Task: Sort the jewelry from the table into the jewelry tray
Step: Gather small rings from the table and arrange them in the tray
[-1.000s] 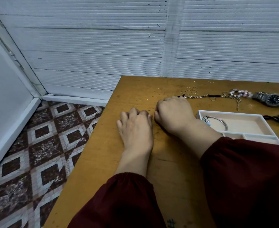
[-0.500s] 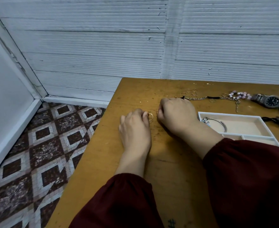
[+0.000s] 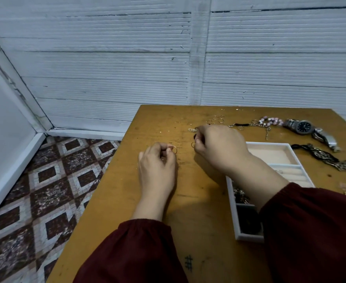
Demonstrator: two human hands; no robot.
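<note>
The left hand [image 3: 157, 168] is raised a little above the table [image 3: 115, 201], its grip pressed together on a thin gold ring [image 3: 174, 149] between thumb and fingertip. The right hand [image 3: 219, 148] is raised just beside it, and its grip pinches a second ring [image 3: 192, 144] at its left edge. The two rings are near each other but apart, both clear of the wood.

The tray [image 3: 232, 213] lies to the right of both rings and closer to the person. The right forearm crosses over its left half, so the right hand is the nearer one. It likely needs only to draw back and right, while the left hand would have to cross the gap in front of the right. The ridged ring section [image 3: 294, 174] sits on the tray's right side, partly hidden by that forearm. A section nearer the person holds dark chain pieces [image 3: 240, 196].

More loose rings [image 3: 217, 119] lie on the table beyond the right hand. A chain [image 3: 253, 125], a bead bracelet [image 3: 270, 120], a watch [image 3: 303, 126] and a dark necklace [image 3: 327, 158] lie further right, well apart from either grip. Judging by this, sorting is only partly done.
</note>
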